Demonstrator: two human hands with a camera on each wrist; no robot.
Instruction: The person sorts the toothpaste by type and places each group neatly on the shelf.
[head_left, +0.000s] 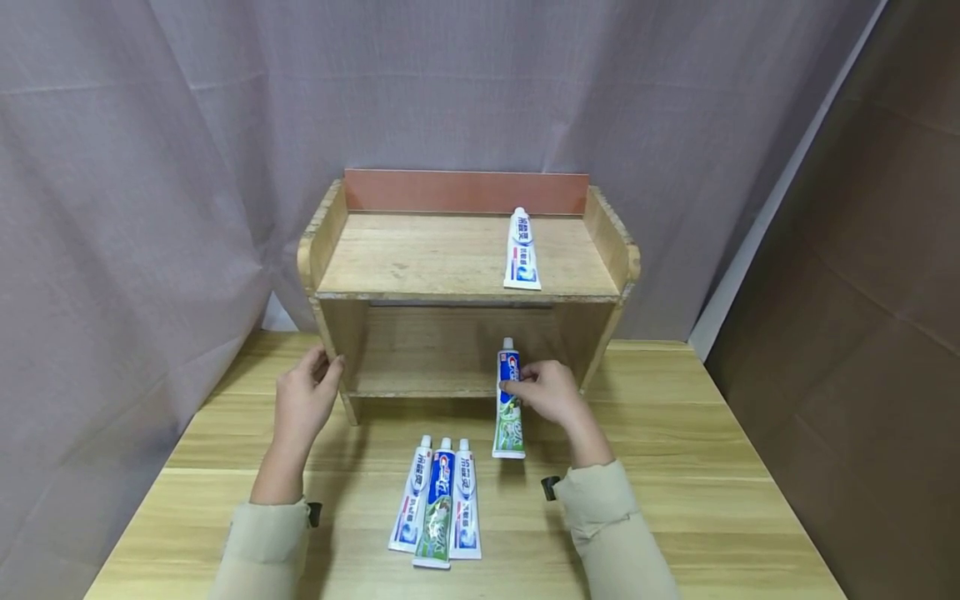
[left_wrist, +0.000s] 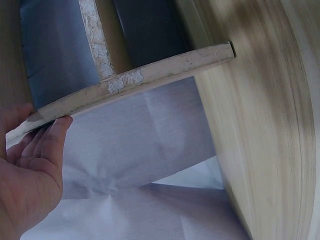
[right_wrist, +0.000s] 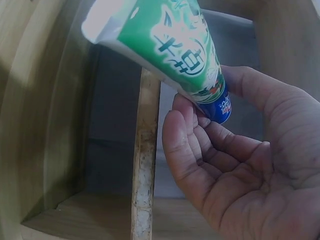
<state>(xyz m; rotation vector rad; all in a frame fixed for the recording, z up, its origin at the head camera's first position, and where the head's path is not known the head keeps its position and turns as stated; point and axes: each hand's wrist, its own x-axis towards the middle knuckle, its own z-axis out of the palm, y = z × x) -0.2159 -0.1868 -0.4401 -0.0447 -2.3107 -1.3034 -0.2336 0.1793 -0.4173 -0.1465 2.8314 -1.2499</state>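
My right hand pinches a blue-and-green toothpaste tube in front of the lower level of a small wooden shelf. Its cap points up toward the shelf, and in the right wrist view the tube slants between thumb and fingers. On the left, my left hand holds the front edge of the shelf's side panel, thumb on one face and fingers on the other. A white toothpaste tube lies on the top level, right of the middle, cap toward the back.
On the table, in front of the shelf, a blue-and-green tube lies between a white tube on its left and another white tube on its right. A grey curtain hangs behind; a brown surface borders the right side.
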